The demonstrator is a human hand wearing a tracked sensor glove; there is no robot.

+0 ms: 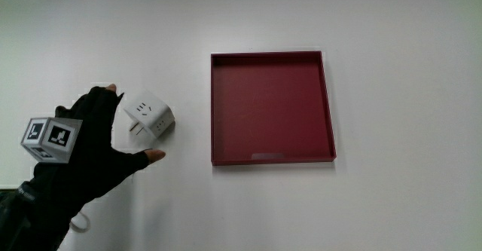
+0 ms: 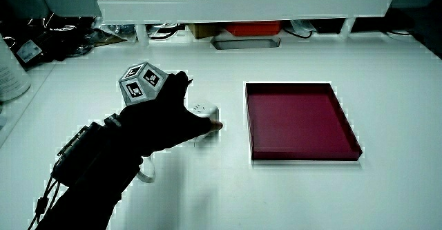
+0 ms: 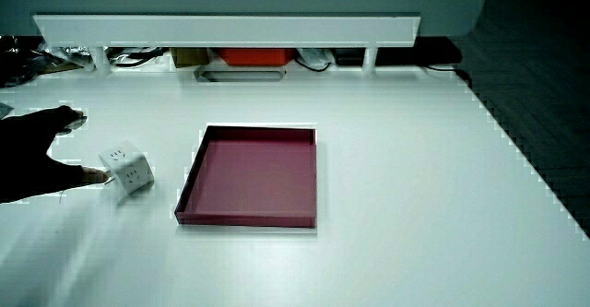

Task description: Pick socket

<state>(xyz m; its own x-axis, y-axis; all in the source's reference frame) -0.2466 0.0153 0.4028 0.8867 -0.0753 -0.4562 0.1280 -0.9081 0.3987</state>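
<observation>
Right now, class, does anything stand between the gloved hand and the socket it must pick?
Nothing visible does. The hand is already at the white cube socket, with spread fingers on either side of it. The red tray lies beside the socket, away from the hand.

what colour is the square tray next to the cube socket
Dark red square tray, clearest in the main view.

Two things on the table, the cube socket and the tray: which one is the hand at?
The white cube socket. The hand sits beside it, fingers spread around it; the dark red tray lies apart from the hand, past the socket.
</observation>
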